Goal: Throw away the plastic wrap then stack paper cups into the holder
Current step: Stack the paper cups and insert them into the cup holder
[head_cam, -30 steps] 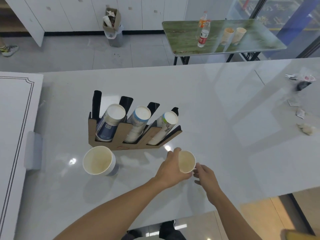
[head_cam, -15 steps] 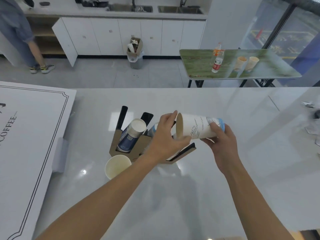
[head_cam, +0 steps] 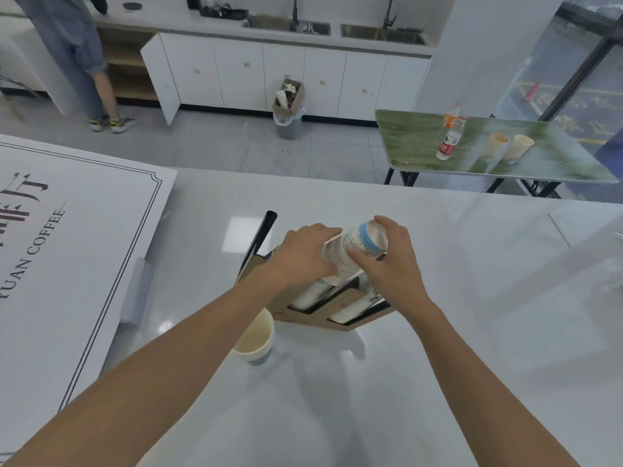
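A white paper cup stack (head_cam: 354,246) with a blue band lies tilted, base up and away, over the brown cardboard cup holder (head_cam: 332,320). My left hand (head_cam: 303,252) grips its lower end and my right hand (head_cam: 387,261) grips its upper side. The stack's mouth end sits on the cups in the holder's middle slot, which my hands mostly hide. Cups (head_cam: 310,294) show in the holder's slots below. A single open paper cup (head_cam: 254,338) stands on the white counter (head_cam: 472,332), left of the holder and partly under my left forearm.
A large white sign board (head_cam: 67,264) printed with COFFEE covers the counter's left. Beyond the counter, a grey bin (head_cam: 289,121) with a cardboard box stands by white cabinets. A green table (head_cam: 488,146) holds a bottle and two cups. A person stands far left.
My hands lifted the cup stack from the counter, turned it base-up, and lowered it onto the cups in the holder's middle slot. The view has tilted up.
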